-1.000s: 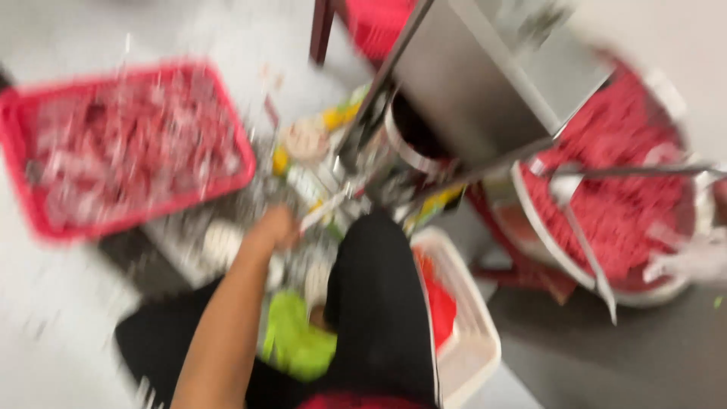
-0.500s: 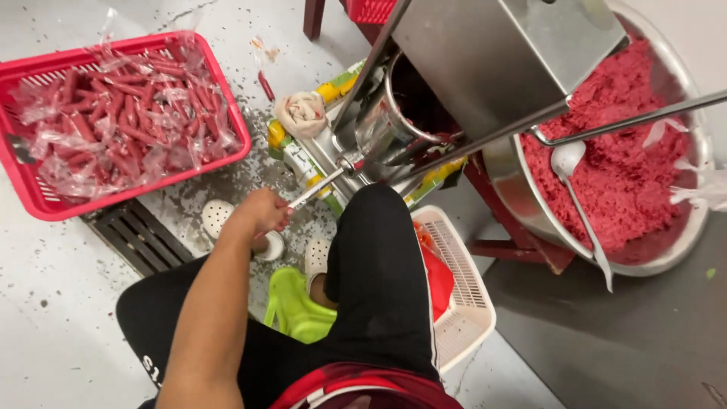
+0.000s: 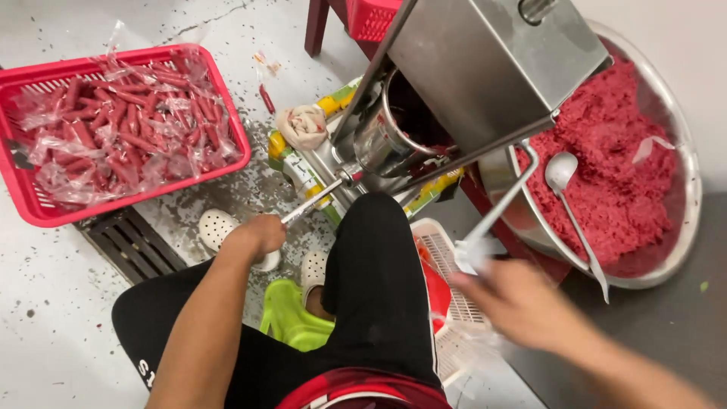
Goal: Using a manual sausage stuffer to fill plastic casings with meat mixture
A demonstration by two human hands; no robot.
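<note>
While the left hand (image 3: 260, 233) wraps its fingers around the thin metal tube (image 3: 312, 202), the tube points from the silver machine (image 3: 424, 113) down toward the person's knee. It is long, shiny and grey. The right hand (image 3: 522, 303) is blurry, touching the crank handle (image 3: 492, 220); I cannot tell its grip. A red crate of sausages (image 3: 113, 129) sits left, a big bowl of pink meat (image 3: 613, 167) right.

Sausage workshop — stuffer (image 3: 469, 83), minced meat (image 3: 613, 167)
</note>
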